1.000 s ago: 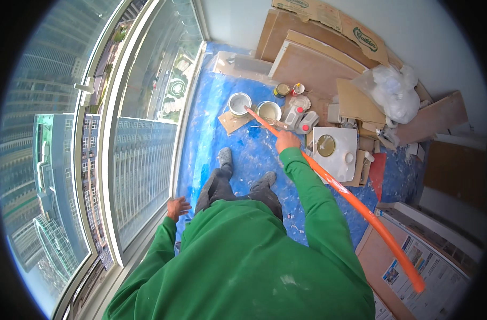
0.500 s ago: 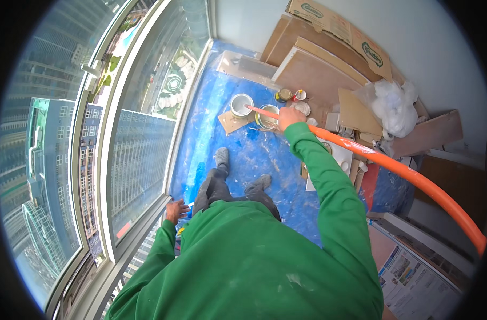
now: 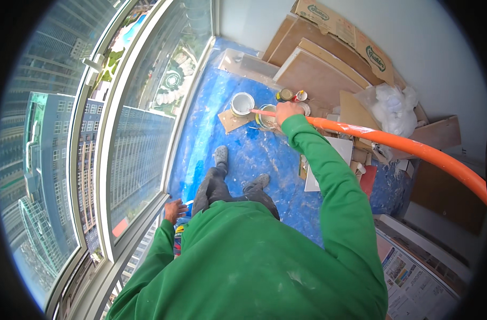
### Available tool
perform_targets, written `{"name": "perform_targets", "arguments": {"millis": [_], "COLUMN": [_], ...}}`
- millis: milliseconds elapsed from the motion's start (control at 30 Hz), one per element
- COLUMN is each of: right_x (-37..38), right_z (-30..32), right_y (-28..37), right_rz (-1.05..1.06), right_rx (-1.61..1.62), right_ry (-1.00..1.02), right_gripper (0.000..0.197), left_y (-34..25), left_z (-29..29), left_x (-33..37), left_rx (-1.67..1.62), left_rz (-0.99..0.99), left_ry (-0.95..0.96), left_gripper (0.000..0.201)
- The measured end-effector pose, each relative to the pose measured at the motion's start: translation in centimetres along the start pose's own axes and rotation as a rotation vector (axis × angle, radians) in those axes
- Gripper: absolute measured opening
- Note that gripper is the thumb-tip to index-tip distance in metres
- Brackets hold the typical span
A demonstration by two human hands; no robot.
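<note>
1. Orange pole (image 3: 393, 140) runs rightward from the rim of the white bucket (image 3: 241, 97).
2. Right hand (image 3: 289, 112), nearer the bucket, curls around the pole.
3. Left hand (image 3: 174, 211), fingers spread, hangs well apart.

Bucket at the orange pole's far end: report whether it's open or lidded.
Open: no lid covers the bucket, and its pale inside shows through the round mouth.
</note>
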State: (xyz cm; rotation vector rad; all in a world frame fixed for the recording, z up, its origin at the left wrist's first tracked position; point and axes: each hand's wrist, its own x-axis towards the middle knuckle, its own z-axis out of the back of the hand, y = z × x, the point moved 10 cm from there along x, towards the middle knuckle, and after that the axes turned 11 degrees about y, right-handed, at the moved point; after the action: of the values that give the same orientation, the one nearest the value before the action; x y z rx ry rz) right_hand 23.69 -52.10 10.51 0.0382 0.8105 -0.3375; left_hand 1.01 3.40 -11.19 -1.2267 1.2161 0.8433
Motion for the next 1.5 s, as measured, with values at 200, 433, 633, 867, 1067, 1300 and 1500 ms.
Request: {"name": "perform_targets", "arguments": {"millis": [200,433,633,867,1067,1300,1500], "right_x": [2.9,1.7,-5.1,-4.8,-8.4,-14.5,-11.5], "right_z": [-3.2,-5.5,-1.4,-7.3,-9.2,-9.9,-16.0], "right_y": [-0.7,-0.8,-4.5,-7.4,-13.1,-15.3,-12.7], "right_rz": [-0.019,-0.025,-0.089,-0.113,-0.261,-0.365,-0.339], "right_rx": [0.015,0.026,0.080,0.187,0.297,0.477,0.479], "right_ry": [-0.049,0.040,-0.011,-0.040,-0.148,-0.069,-0.094], "right_gripper": [0.020,0.021,0.020,0.020,0.021,0.022,0.025], "left_y": [0.0,-0.6,0.2,0.6,-2.7,-2.2,-1.9], "left_z": [0.0,-0.2,-0.2,-0.7,-1.8,-2.2,-2.5], "left_x": [0.8,0.1,0.3,1.9,0.9,1.2,0.8], "left_rx": [-0.005,-0.006,-0.037,0.023,0.051,0.065,0.095], "left_rz": [0.003,-0.027,-0.003,0.023,-0.041,0.008,0.009], "left_ry": [0.001,-0.011,-0.013,0.006,0.007,0.011,0.010], "left_gripper": [0.044,0.043,0.041,0.044,0.042,0.045,0.047]}}
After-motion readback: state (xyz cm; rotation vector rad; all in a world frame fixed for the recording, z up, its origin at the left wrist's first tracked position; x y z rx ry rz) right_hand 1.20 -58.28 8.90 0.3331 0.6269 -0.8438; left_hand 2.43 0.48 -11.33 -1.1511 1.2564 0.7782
